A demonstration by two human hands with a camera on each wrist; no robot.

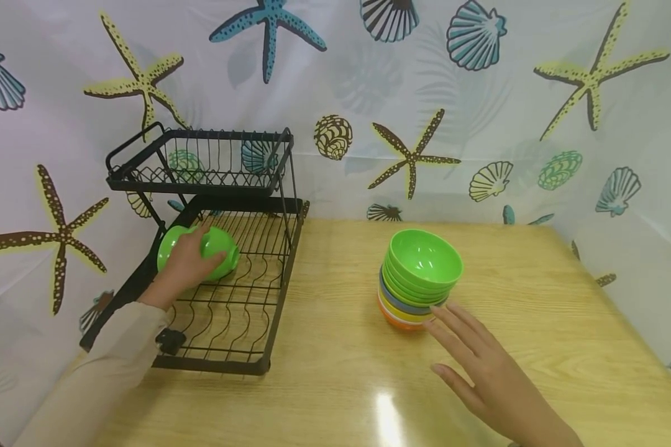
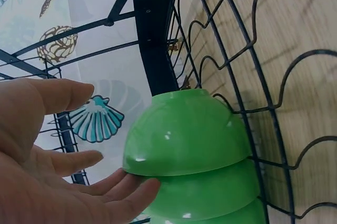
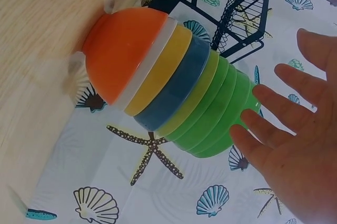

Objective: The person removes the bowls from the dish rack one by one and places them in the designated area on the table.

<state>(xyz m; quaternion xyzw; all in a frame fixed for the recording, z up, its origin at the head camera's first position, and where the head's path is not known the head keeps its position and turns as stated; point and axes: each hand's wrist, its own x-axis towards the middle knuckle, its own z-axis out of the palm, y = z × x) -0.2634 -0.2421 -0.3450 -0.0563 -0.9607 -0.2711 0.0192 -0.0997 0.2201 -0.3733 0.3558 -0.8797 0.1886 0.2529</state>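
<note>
Green bowls (image 1: 223,245) lie nested on their sides in the lower tier of a black dish rack (image 1: 218,366). My left hand (image 1: 189,257) is over them, fingers spread and relaxed. In the left wrist view, fingertips appear to touch a rim of the green bowls (image 2: 184,134), while the thumb stands apart from them. On the table, a leaning stack of nested bowls (image 1: 419,273) has green ones on top, then blue, yellow, white and orange below. My right hand (image 1: 489,366) is just in front of this stack, fingers extended and holding nothing; the stack (image 3: 174,87) shows beside its fingertips.
The rack's upper wire tier (image 1: 201,180) overhangs the back of the lower one. Both stand on a light wooden table (image 1: 324,372). A white cloth (image 1: 335,74) printed with starfish and shells hangs behind and along the sides.
</note>
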